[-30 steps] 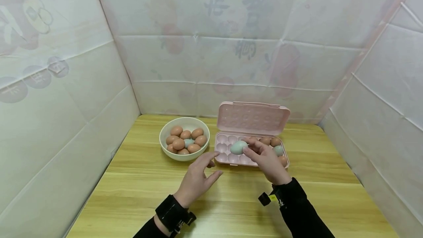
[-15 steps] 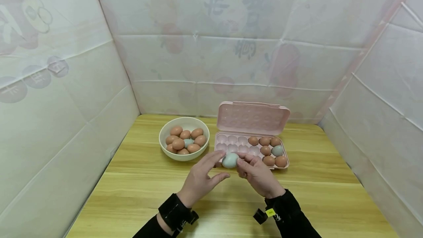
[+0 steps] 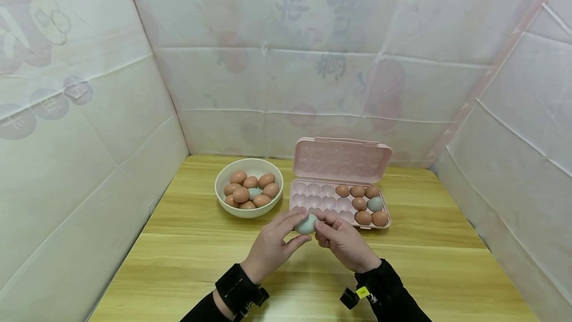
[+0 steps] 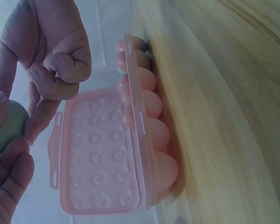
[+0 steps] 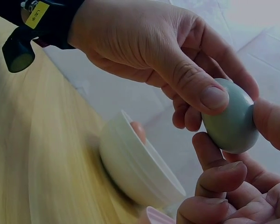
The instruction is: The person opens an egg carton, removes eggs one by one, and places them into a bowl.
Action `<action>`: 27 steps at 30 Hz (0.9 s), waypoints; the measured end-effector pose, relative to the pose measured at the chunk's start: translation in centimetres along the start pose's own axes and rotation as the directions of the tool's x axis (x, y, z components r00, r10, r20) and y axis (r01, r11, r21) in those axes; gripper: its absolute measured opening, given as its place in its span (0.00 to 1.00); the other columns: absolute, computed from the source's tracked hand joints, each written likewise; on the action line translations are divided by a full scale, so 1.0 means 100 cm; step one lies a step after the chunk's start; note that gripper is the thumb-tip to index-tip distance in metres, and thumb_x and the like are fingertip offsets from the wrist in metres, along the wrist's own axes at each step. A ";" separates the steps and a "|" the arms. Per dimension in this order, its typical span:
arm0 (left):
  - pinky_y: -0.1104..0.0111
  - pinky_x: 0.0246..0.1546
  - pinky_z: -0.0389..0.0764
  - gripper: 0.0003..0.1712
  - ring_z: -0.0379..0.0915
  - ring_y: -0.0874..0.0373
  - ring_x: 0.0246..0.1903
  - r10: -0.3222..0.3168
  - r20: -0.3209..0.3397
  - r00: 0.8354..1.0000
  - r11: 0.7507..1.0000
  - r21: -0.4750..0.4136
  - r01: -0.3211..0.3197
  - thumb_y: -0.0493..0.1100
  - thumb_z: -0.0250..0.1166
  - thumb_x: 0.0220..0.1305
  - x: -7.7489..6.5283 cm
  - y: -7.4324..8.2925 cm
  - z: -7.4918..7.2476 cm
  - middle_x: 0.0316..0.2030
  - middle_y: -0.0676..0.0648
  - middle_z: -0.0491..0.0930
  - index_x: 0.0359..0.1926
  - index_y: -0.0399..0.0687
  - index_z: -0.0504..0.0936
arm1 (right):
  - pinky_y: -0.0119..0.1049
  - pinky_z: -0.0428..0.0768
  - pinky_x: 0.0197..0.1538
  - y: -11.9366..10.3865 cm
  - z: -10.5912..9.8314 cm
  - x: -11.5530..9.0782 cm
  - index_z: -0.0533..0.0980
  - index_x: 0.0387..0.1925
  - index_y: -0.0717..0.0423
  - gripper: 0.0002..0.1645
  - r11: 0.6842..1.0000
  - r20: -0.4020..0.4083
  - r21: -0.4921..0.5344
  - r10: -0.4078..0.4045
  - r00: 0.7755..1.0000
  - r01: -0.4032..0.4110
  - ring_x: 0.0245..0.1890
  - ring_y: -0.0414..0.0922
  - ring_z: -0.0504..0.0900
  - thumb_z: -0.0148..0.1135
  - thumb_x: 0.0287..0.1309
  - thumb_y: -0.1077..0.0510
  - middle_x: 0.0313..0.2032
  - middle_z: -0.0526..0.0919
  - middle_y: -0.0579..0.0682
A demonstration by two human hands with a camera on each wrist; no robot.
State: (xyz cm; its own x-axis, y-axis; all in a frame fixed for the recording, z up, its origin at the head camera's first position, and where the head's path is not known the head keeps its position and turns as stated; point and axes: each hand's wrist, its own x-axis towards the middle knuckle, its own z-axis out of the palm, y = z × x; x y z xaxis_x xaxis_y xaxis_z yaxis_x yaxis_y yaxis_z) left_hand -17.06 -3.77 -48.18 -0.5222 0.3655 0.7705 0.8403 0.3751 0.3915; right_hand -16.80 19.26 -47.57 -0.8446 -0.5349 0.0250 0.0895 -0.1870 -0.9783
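The pale green egg (image 3: 306, 224) is held up between the two hands, just on the near side of the carton (image 3: 329, 201) and above the table (image 3: 178, 262). The right hand (image 3: 346, 245) pinches it from the right, thumb on one side and fingertips on the other; the left hand (image 3: 268, 250) meets it from the left, with thumb and fingers curved round its end. Sharing the egg this way probably guards a smooth, fragile shell against slipping.

The carton lies to the right of the bowl (image 3: 230, 210), its lid (image 3: 343, 160) tipped back at the far side, likely to keep the cups within easy reach. Seven eggs sit at its right end, six brown and one pale green, and the cups on the left are vacant where the hands do not hide them. The bowl's curved wall seems to serve as a fence, keeping its loose pile of mostly brown eggs from rolling.

The held egg is a soft blue-green, plain and unspeckled where it shows, with a slight sheen in the right wrist view. Fingertips cover parts of it, but no crack is visible.
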 end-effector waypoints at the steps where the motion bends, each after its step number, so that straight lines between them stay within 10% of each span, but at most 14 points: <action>1: 0.75 0.59 0.83 0.33 0.86 0.50 0.58 -0.001 0.002 1.000 1.000 0.001 0.001 0.39 0.83 0.55 0.000 0.000 0.000 0.59 0.40 0.86 0.62 0.39 0.84 | 0.46 0.53 0.45 0.000 0.000 0.000 0.75 0.69 0.44 0.20 1.000 0.004 -0.003 0.002 1.000 -0.002 0.35 0.43 0.62 0.48 0.86 0.54 0.42 0.75 0.39; 11: 0.73 0.61 0.83 0.29 0.86 0.50 0.59 0.027 0.026 0.999 0.999 0.019 -0.028 0.36 0.81 0.58 0.004 -0.002 -0.006 0.58 0.40 0.87 0.60 0.39 0.83 | 0.46 0.54 0.45 -0.002 0.001 0.001 0.70 0.75 0.53 0.24 0.999 0.005 -0.034 0.019 1.000 -0.019 0.35 0.43 0.62 0.48 0.86 0.52 0.42 0.74 0.41; 16: 0.68 0.58 0.86 0.30 0.88 0.49 0.55 0.095 0.019 0.995 0.991 0.094 -0.096 0.35 0.82 0.56 0.014 -0.019 -0.022 0.55 0.40 0.89 0.59 0.37 0.83 | 0.37 0.61 0.44 -0.006 -0.003 0.002 0.63 0.78 0.66 0.32 0.981 -0.094 -0.180 0.053 0.994 -0.069 0.36 0.38 0.66 0.51 0.84 0.51 0.49 0.85 0.36; 20: 0.67 0.49 0.90 0.30 0.89 0.51 0.47 0.069 0.008 0.998 0.984 0.164 -0.069 0.35 0.83 0.53 0.024 -0.044 -0.045 0.52 0.41 0.89 0.58 0.38 0.83 | 0.27 0.76 0.53 -0.008 -0.008 0.000 0.68 0.74 0.68 0.32 0.932 -0.188 -0.352 0.014 0.982 -0.081 0.44 0.30 0.79 0.57 0.81 0.51 0.58 0.89 0.50; 23: 0.65 0.43 0.90 0.31 0.88 0.53 0.43 -0.003 0.017 1.000 0.980 0.197 0.000 0.35 0.83 0.54 0.031 -0.062 -0.064 0.51 0.42 0.89 0.59 0.39 0.83 | 0.26 0.82 0.49 -0.007 -0.013 -0.001 0.76 0.68 0.64 0.28 0.814 -0.260 -0.576 -0.089 0.962 -0.080 0.44 0.31 0.84 0.64 0.77 0.51 0.59 0.87 0.61; 27: 0.60 0.46 0.90 0.27 0.87 0.50 0.47 -0.177 0.101 0.979 0.964 0.219 0.152 0.34 0.80 0.60 0.038 -0.086 -0.082 0.51 0.40 0.88 0.60 0.37 0.83 | 0.30 0.79 0.39 -0.002 -0.021 -0.002 0.82 0.62 0.59 0.25 0.521 -0.294 -0.844 -0.253 0.922 -0.127 0.32 0.33 0.78 0.72 0.70 0.49 0.54 0.89 0.59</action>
State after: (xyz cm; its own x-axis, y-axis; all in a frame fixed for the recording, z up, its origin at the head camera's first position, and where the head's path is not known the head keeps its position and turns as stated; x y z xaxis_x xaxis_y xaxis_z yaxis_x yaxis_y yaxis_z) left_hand -25.05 -12.59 -44.48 -0.6748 0.3771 0.6344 0.6985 0.6039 0.3840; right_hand -17.76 21.18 -47.83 -0.9564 -0.2030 0.2102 -0.2922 0.6662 -0.6861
